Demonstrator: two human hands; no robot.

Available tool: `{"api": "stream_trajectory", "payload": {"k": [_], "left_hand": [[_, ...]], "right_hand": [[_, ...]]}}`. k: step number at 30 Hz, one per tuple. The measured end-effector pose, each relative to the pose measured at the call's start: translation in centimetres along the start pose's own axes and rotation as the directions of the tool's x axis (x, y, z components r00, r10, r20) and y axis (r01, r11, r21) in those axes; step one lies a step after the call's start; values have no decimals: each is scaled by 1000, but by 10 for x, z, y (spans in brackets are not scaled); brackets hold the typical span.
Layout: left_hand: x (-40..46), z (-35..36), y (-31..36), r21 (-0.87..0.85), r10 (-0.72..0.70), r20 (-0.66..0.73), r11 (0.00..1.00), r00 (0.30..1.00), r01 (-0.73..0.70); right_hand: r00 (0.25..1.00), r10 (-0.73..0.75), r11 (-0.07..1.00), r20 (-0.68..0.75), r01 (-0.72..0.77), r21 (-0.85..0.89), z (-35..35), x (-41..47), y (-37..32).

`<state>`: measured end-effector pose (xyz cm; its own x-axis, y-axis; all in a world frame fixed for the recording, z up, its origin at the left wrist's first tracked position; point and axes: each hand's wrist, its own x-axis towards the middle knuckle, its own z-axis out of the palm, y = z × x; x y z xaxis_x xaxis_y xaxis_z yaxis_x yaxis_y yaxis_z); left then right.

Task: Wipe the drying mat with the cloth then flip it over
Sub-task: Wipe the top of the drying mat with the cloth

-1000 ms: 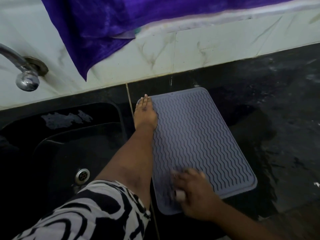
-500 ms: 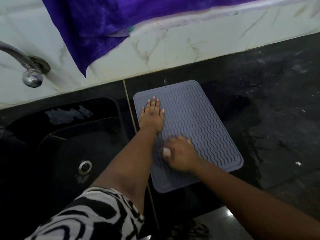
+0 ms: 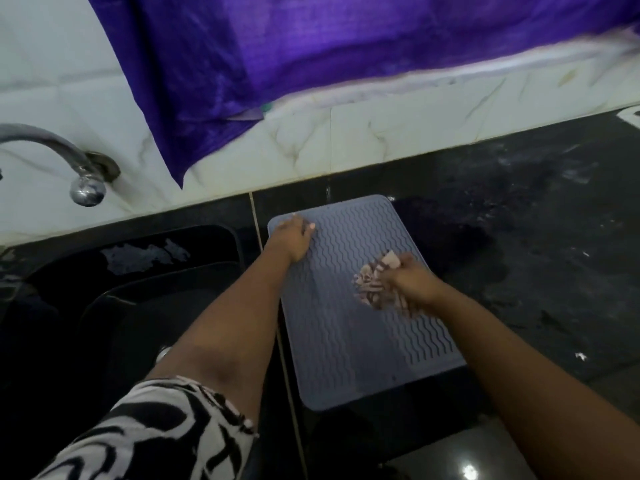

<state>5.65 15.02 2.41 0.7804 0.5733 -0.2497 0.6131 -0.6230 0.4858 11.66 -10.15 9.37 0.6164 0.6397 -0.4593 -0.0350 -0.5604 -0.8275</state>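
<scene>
Grey silicone, the drying mat (image 3: 349, 306) lies ribbed side up on the black counter (image 3: 519, 271) under both our hands. Nearest, our right hand (image 3: 408, 282) bunches the patterned cloth (image 3: 372, 289) against the ribs; wiping looks under way. Beyond, our left hand (image 3: 291, 237) presses the far corner, fingers flat. Flipping remains undone.

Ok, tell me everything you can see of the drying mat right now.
The drying mat is a grey-blue rounded rectangle, rubbery-looking, with wavy ridges. It lies flat, ridges up, on the dark counter beside the sink. The left hand presses its far left corner; the right hand rubs the cloth near its right edge.
</scene>
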Motion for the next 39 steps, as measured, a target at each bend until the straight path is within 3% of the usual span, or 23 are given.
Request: {"api": "stream_trajectory", "payload": {"k": [2, 6, 10, 14, 16, 19, 22, 25, 27, 29, 31, 33, 36, 39], "left_hand": [[4, 3, 0, 15, 1, -120, 1000, 993, 1], [12, 38, -4, 164, 19, -103, 986, 994, -2], [17, 60, -17, 151, 33, -259, 988, 965, 7], [22, 65, -19, 96, 19, -336, 995, 942, 14], [23, 64, -17, 68, 5, -348, 997, 937, 20], [22, 65, -18, 80, -4, -321, 996, 947, 31], [22, 63, -17, 98, -7, -311, 994, 950, 40], [19, 61, -13, 81, -6, -323, 996, 946, 34], [17, 60, -12, 79, -7, -330, 996, 944, 34], [17, 59, -11, 88, -13, -318, 995, 948, 43], [18, 57, -13, 113, -22, -285, 992, 958, 57], [18, 58, -15, 118, -23, -285, 991, 958, 59], [18, 61, -17, 142, -16, -286, 988, 958, 59], [20, 60, -16, 147, -18, -286, 987, 958, 63]], "right_hand": [[999, -50, 985, 0, 49, -167, -6, 33, -15], [977, -212, 967, -4, 209, -149, 4, 107, -52], [931, -365, 871, -20, 334, -361, 38, 192, -76], [926, -350, 591, 141, 335, -734, 70, 231, -57], [912, -393, 537, 119, 333, -776, 75, 232, -45], [915, -392, 596, 99, 335, -730, 73, 208, -38], [910, -372, 633, 183, 393, -667, 61, 157, -10], [945, -135, 793, 299, 284, -539, 58, 99, 23], [924, 19, 750, 383, 240, -616, 50, 89, 19], [927, 27, 825, 375, 191, -531, 40, 103, -10], [967, -89, 874, 238, 190, -448, 32, 132, -43], [975, -191, 792, 116, 222, -569, 41, 162, -62], [958, -253, 613, 137, 268, -743, 73, 172, -44], [942, -312, 626, 124, 302, -719, 77, 142, -8]]}}
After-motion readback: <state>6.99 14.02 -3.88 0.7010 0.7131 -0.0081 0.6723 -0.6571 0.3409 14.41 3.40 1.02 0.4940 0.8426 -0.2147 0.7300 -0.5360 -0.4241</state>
